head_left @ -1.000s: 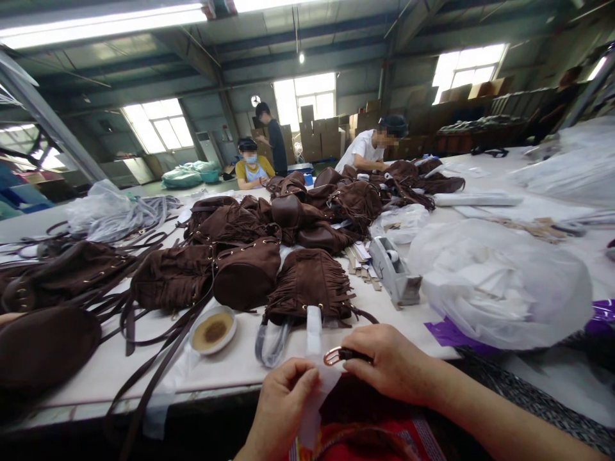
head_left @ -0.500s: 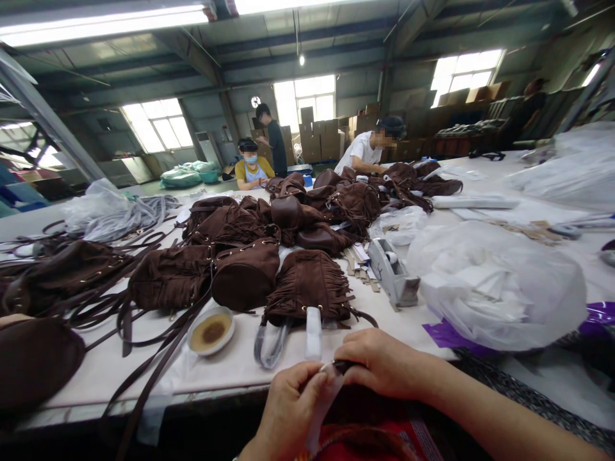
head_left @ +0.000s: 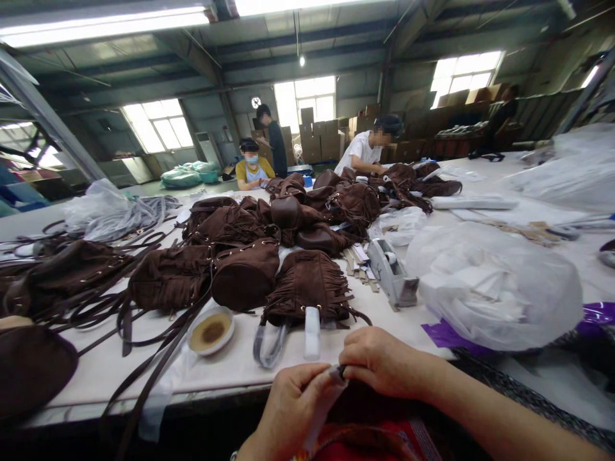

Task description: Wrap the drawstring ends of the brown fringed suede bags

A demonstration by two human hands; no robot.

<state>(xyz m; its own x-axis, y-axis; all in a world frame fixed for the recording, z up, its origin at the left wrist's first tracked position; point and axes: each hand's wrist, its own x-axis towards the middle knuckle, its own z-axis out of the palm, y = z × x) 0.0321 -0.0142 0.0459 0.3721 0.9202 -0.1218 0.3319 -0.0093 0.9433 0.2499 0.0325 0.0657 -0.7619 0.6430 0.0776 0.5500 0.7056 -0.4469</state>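
My left hand (head_left: 291, 410) and my right hand (head_left: 382, 360) meet just in front of the table's near edge. Both are closed in a pinch on a small dark strap end (head_left: 341, 370) with a strip of white film (head_left: 321, 410) wrapped over it. The film hangs down from my left fingers. The metal buckle on the strap is hidden under the film. Right behind my hands lies a brown fringed suede bag (head_left: 307, 285), with a wrapped strap piece (head_left: 312, 333) in front of it.
Many brown fringed bags (head_left: 230, 256) and loose straps cover the white table (head_left: 230, 365). A small dish (head_left: 211, 331) of brown paste, a tape dispenser (head_left: 391, 272) and a big clear plastic bag (head_left: 494, 285) stand close. Other people work at the far end.
The buckle that showed in my right hand is now covered by the white film. My two hands have come together and the left has pulled the film over it.
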